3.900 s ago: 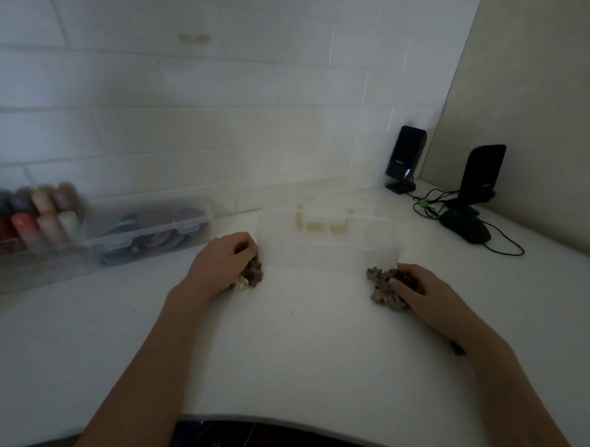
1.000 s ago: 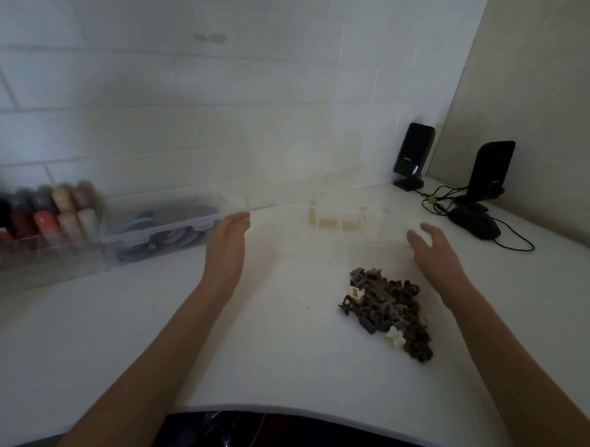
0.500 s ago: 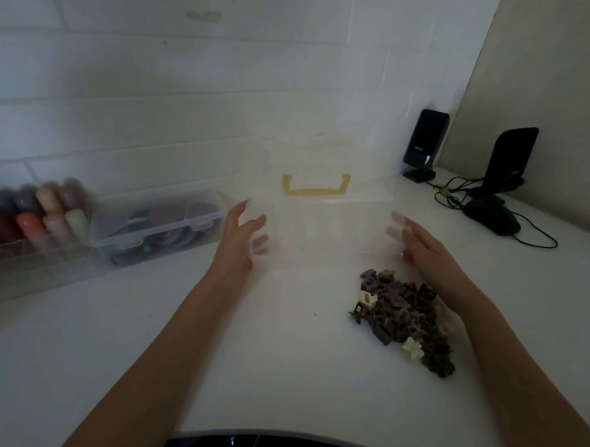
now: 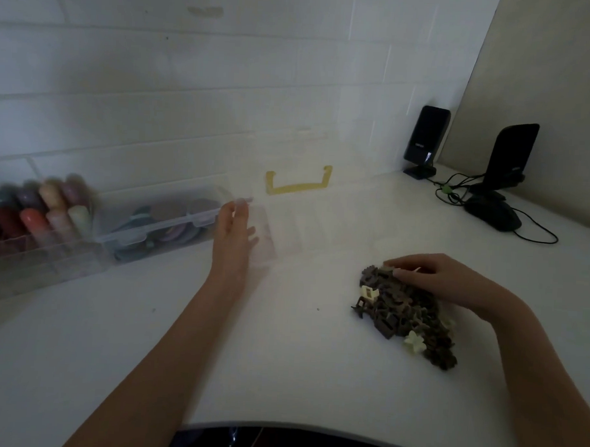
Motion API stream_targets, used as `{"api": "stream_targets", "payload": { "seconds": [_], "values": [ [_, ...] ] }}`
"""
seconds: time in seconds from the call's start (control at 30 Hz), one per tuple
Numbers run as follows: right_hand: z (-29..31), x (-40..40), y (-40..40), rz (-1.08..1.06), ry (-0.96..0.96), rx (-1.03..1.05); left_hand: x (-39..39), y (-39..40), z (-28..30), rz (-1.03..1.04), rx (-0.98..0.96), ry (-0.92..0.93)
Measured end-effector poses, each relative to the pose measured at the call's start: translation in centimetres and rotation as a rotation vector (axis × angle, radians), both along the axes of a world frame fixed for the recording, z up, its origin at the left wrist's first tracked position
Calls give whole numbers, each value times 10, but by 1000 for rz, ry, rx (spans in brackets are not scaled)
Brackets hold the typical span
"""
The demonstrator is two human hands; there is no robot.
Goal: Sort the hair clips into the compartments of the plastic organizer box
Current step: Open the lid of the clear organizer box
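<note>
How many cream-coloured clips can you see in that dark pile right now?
2 pale cream hair clips: a square one at the pile's upper left, a flower-shaped one at its lower edge. More may be buried under the dark brown clips or the right hand.
</note>
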State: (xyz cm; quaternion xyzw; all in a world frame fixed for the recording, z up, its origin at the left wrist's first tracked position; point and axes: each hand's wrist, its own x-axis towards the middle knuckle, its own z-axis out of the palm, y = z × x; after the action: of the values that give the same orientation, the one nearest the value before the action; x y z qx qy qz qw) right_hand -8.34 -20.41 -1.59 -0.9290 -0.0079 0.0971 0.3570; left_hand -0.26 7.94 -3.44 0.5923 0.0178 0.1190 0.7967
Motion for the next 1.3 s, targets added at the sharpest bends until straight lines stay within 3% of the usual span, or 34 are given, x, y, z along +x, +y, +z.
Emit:
{"api": "stream_targets", "payload": {
  "seconds": [0.4, 0.67, 0.83, 1.03, 1.3],
  "values": [
    [-9, 6, 34, 161, -243, 135, -7, -7, -3, -64, 261, -142],
    [-14, 6, 49, 255, -399, -140, -11, -11, 0, -165, 241, -105],
    [-11, 6, 53, 251, -420, -154, -11, -16, 0, -139, 246, -119],
    [-3, -1, 56, 166, -520, 61, -9, -29, 3, -163, 274, -125],
    [5, 4, 77, 45, -721, 288, 1, -38, 4, -296, 153, -42]
  ]
}}
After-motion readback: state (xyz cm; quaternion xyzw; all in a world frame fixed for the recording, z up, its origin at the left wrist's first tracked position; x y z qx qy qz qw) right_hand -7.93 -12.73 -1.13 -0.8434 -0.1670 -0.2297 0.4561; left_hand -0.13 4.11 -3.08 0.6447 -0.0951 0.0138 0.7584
